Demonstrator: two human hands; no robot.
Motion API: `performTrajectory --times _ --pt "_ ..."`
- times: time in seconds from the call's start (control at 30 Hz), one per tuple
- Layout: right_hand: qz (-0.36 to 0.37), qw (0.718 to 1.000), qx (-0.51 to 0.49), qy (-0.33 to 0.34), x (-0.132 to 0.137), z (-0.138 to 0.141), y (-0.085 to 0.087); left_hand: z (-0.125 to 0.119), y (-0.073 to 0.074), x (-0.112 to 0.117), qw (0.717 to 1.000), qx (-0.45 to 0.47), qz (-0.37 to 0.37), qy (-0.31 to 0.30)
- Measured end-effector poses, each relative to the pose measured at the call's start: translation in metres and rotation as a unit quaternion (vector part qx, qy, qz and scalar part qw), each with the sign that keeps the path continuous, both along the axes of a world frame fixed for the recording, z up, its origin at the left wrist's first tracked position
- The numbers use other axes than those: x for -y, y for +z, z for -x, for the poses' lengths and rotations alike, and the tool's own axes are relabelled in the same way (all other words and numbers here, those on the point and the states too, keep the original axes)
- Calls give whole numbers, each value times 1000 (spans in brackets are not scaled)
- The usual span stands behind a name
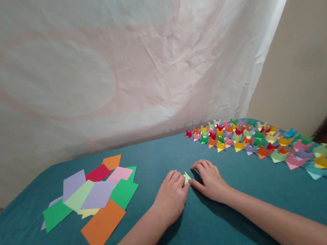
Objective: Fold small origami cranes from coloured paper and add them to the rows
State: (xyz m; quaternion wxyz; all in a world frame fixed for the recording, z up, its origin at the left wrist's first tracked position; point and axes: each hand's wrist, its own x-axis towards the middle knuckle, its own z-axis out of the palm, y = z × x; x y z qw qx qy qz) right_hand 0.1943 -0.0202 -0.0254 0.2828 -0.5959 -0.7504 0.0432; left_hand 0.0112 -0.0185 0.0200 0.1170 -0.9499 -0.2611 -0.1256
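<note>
White cloth hangs behind the blue-green table I watch from far away, with lots of folded paper birds on the right and flat bright papers on the left. My left hand has its fingers curled in, though I can't tell if they pinch, and my right hand has thumb and pointer apart. Tiny pale green folded paper sits between them, against the left fingers, with the right thumb tip at its right edge.

Lone head-worn cam, fwd & down over tbl, L hand & R hand close, hanging cloth beyond
</note>
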Motion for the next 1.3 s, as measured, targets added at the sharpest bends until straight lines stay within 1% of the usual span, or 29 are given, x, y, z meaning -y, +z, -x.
performTrajectory --times 0.23,0.37,0.53,0.67,0.8,1.0,1.17,1.3 --pt "12 999 23 -20 0 3 0 2 -3 0 1000 -8 -6 8" --pt "14 1000 19 -19 0 4 0 3 -4 2 1000 3 -5 6" --pt "20 1000 10 -19 -1 3 0 4 0 1 1000 21 5 3" --pt "34 999 7 -12 -3 0 1 4 4 -1 1000 15 18 4" --pt "47 999 7 -7 -6 -2 1 3 4 -2 1000 3 22 6" --pt "68 998 0 6 -7 -8 0 3 3 -3 1000 15 19 -5" --pt "57 998 -10 2 -5 -8 0 4 -1 -4 999 27 15 -11" --pt "36 999 -7 -18 -7 -4 -2 4 -4 -6 999 29 14 -15"
